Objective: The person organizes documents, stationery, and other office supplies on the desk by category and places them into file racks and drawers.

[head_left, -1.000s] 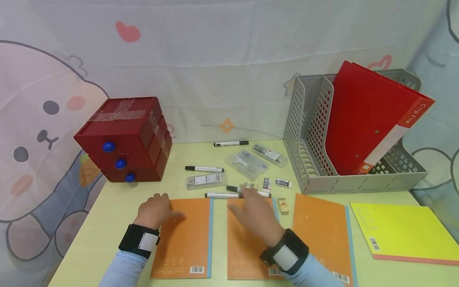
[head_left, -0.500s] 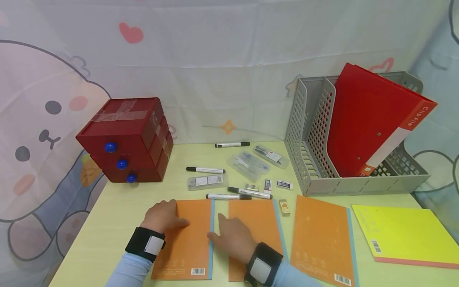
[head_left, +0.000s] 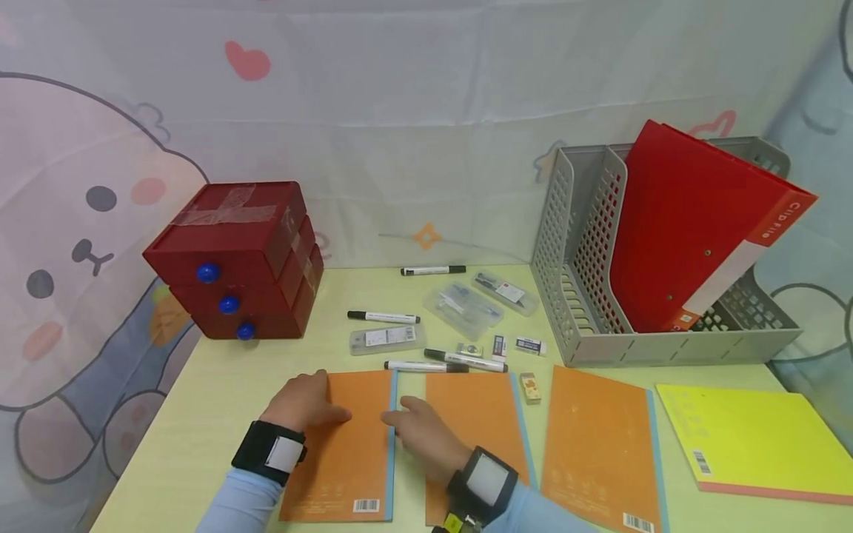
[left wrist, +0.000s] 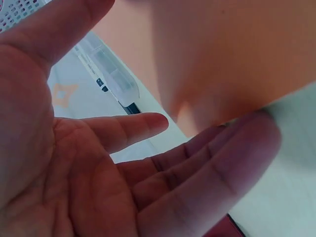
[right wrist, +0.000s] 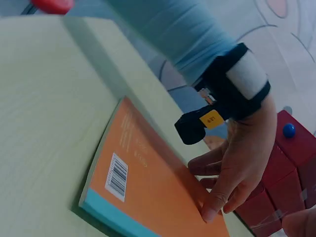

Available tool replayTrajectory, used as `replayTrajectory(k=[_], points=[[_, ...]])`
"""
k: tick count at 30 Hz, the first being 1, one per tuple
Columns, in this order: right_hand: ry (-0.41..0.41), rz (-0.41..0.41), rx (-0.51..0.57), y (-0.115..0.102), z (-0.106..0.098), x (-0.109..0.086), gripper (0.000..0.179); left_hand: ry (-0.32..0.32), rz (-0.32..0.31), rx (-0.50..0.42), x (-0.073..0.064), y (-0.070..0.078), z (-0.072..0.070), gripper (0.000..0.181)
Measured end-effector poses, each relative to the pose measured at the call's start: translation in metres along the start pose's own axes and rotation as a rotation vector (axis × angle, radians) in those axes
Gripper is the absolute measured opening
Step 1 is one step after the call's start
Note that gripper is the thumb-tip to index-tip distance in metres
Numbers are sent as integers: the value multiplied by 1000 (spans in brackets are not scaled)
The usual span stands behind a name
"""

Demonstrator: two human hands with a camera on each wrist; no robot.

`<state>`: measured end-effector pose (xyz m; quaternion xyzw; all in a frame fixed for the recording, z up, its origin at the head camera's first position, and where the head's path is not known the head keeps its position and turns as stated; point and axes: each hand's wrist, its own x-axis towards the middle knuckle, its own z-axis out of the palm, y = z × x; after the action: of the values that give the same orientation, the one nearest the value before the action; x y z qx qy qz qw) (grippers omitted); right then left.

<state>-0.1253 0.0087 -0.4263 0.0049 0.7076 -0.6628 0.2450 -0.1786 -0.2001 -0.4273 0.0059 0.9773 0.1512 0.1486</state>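
The leftmost orange notebook [head_left: 360, 451], with a blue spine and a barcode, lies flat on the table. My left hand [head_left: 303, 403] is at its upper left edge, the thumb over the cover and the other fingers along the edge. In the left wrist view those fingers [left wrist: 237, 153] are fairly straight against the edge of the cover. My right hand [head_left: 426, 437] reaches across the middle orange notebook [head_left: 474, 403], its fingertips right at the blue spine of the left one. A bit of my right hand [right wrist: 301, 224] shows in the right wrist view's corner.
A third orange notebook [head_left: 596, 451] and yellow notebooks [head_left: 753, 437] lie to the right. Markers [head_left: 426, 366], clear cases [head_left: 386, 338] and erasers [head_left: 530, 387] lie behind. Red drawers [head_left: 233, 259] stand back left; a grey file rack [head_left: 673, 348] holds a red clip file [head_left: 693, 229].
My right hand has moved left and down from over the middle notebook to the left notebook's spine. My left hand has shifted slightly right and down along the notebook's edge.
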Motion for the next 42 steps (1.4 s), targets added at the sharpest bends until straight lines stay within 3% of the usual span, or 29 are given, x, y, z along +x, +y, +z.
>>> replayTrajectory(k=[4, 10, 15, 20, 25, 30, 42], points=[[5, 31, 161, 2, 0, 6, 60, -48, -16, -59, 1, -4, -3, 84], [-35, 62, 179, 5, 0, 10, 25, -83, 52, -155, 0, -6, -6, 96], [-50, 58, 176, -2, -10, 8, 32, -98, 62, -200, 1, -3, -10, 95], [-28, -75, 212, -24, -31, 3, 35, -73, 97, -257, 0, 2, -22, 90], [122, -230, 191, -46, -59, -5, 29, -41, 114, -211, 0, 4, -27, 84], [299, -336, 151, -61, -93, -12, 27, -55, 104, -121, 0, 2, -23, 79], [685, -568, 98, -78, -164, -40, 31, -50, 131, -73, 2, -1, -21, 70]])
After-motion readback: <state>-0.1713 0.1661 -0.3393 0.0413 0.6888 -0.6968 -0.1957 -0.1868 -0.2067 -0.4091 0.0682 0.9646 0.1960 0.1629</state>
